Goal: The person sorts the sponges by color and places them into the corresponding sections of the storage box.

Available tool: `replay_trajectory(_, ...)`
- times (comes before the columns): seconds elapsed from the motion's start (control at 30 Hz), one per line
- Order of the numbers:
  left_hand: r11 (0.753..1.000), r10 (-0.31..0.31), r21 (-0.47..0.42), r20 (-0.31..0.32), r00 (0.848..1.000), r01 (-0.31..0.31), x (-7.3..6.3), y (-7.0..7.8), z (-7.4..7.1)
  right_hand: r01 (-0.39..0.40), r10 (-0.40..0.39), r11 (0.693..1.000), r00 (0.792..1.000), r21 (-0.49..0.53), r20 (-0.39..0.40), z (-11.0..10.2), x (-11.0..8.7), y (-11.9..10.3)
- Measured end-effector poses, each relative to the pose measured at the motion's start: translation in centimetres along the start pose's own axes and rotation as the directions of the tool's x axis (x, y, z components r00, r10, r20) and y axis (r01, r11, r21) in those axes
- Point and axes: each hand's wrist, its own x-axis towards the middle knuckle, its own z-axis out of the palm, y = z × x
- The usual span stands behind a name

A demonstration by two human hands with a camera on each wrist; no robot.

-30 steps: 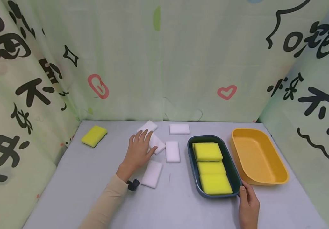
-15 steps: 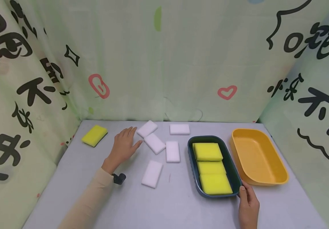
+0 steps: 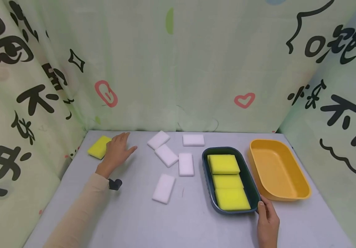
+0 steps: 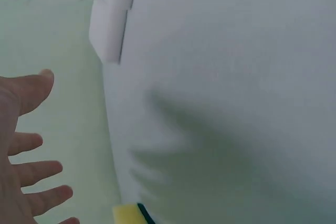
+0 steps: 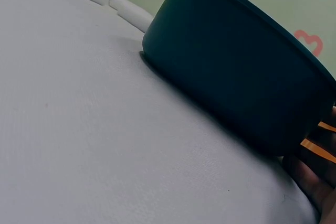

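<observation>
My left hand (image 3: pixel 115 151) is spread above the table at the back left, holding nothing. It overlaps the right side of a yellow sponge (image 3: pixel 98 147) with a dark underside. In the left wrist view the straight fingers (image 4: pixel 44 169) stand apart, and a corner of that sponge (image 4: pixel 128 214) shows at the bottom edge. My right hand (image 3: pixel 267 220) grips the near right corner of a dark green-blue basin (image 3: pixel 207 186), thumb on its rim. Several yellow sponges (image 3: pixel 225 164) lie overlapping in a row inside. The right wrist view shows the basin's side wall (image 5: pixel 231 66) with fingers around its corner.
Several white sponge blocks (image 3: pixel 166 155) lie scattered mid-table, one (image 3: pixel 163 188) nearer the front and another (image 3: pixel 193 140) near the back edge. A yellow-orange basin (image 3: pixel 278 168) stands right beside the dark one. Printed curtains (image 3: pixel 178 69) enclose the table's back and sides.
My left hand has moved left, away from the white sponge blocks, to the lone yellow sponge. My right hand and the dark basin have stayed in place.
</observation>
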Motion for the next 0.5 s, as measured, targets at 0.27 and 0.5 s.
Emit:
replay_trajectory(0.27, 0.993, -0.103, 0.057, -0.074, 0.992, 0.107, -0.2, -2.7, -0.1, 0.009, -0.009, 1.000, 1.000, -0.008, -0.001, -0.1, -0.2, -0.1)
replay_trajectory(0.5, 0.981, -0.188, 0.038, -0.064, 0.980, 0.191, -0.7, -4.1, -0.1, 0.000, 0.000, 1.000, 1.000, -0.019, 0.007, -0.3, -0.2, -0.1)
